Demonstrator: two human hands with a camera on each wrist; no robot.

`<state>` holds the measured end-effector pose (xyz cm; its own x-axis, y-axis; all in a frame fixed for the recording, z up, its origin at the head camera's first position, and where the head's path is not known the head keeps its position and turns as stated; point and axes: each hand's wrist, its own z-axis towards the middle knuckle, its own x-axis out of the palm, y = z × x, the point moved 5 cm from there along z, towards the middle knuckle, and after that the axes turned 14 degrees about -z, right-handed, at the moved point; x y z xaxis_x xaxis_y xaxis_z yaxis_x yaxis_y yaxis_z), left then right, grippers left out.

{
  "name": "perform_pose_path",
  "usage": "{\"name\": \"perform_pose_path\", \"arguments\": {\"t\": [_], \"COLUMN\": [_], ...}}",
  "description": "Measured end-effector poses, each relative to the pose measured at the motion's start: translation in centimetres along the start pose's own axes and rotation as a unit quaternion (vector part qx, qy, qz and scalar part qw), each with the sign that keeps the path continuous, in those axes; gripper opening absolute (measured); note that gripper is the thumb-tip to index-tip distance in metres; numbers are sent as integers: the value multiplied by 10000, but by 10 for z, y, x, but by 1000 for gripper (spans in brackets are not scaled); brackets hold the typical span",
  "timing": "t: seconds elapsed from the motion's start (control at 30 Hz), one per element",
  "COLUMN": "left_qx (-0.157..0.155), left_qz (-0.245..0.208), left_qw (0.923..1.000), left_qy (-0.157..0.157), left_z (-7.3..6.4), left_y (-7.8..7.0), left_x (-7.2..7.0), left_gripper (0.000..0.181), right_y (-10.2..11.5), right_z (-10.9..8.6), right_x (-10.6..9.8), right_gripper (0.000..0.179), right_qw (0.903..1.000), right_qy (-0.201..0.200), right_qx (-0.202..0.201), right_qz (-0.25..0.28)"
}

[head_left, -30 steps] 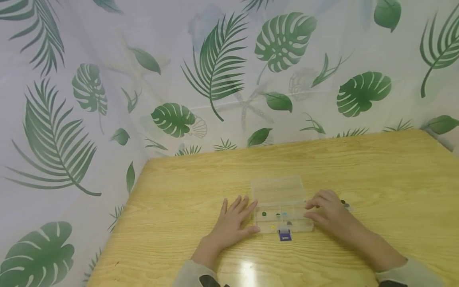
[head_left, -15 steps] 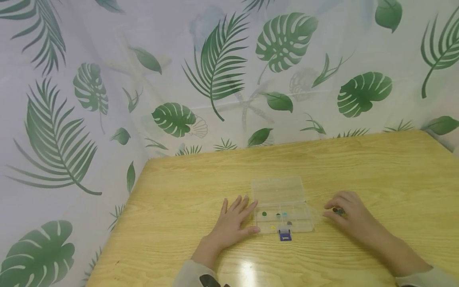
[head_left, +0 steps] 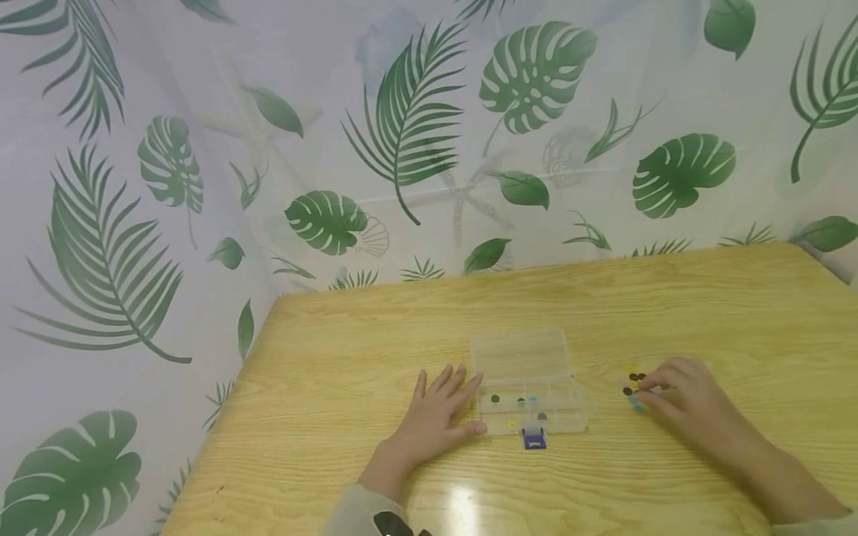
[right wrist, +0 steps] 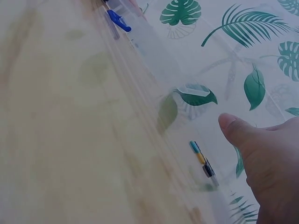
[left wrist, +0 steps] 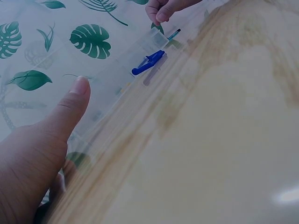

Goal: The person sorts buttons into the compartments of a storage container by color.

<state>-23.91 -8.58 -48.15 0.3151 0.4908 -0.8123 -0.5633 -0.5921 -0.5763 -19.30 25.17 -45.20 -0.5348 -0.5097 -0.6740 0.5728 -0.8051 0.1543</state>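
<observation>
A clear plastic compartment box [head_left: 563, 423] lies on the table with its lid [head_left: 519, 353] laid back. A few small coloured discs sit inside, among them a green disc [head_left: 495, 399]. My left hand [head_left: 432, 415] rests at the box's left side with fingers spread, the thumb by the front corner. To the right of the box is a loose pile of small flat discs [head_left: 628, 391] in black, yellow and blue. My right hand [head_left: 693, 398] is over the pile, thumb and index finger close together at its edge. In the right wrist view, the thumb [right wrist: 238, 128] shows and the other fingers are hidden.
A blue latch [head_left: 534, 439] sticks out from the box's front edge. The wood-grain table [head_left: 375, 335] meets a leaf-printed cloth [head_left: 429, 238] at the back and left. Light glares off the tabletop near the front.
My right hand has moved from the box's right side rightward to the pile, uncovering more of the discs. My left hand and the box have stayed in place.
</observation>
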Motion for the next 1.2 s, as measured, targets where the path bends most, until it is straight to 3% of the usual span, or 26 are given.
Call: {"name": "perform_pose_path", "arguments": {"t": [0.13, 0.37, 0.6, 1.2], "left_qx": [0, -14, -1, -53], "left_qz": [37, 84, 56, 20], "left_qw": [10000, 10000, 10000, 10000], "left_qy": [-2, 15, 6, 30], "left_z": [0, 0, -1, 1], "left_y": [0, -1, 0, 0], "left_x": [1, 0, -1, 1], "left_gripper": [82, 79, 81, 81], "right_y": [-4, -12, -14, -18], "right_z": [-3, -11, -15, -19], "right_x": [-3, -9, -9, -3], "right_gripper": [16, 29, 29, 32], "right_qw": [9999, 9988, 9968, 9982], "right_qy": [-17, 207, 516, 430], "right_qx": [-127, 311, 486, 235], "right_qz": [-98, -324, -374, -335]}}
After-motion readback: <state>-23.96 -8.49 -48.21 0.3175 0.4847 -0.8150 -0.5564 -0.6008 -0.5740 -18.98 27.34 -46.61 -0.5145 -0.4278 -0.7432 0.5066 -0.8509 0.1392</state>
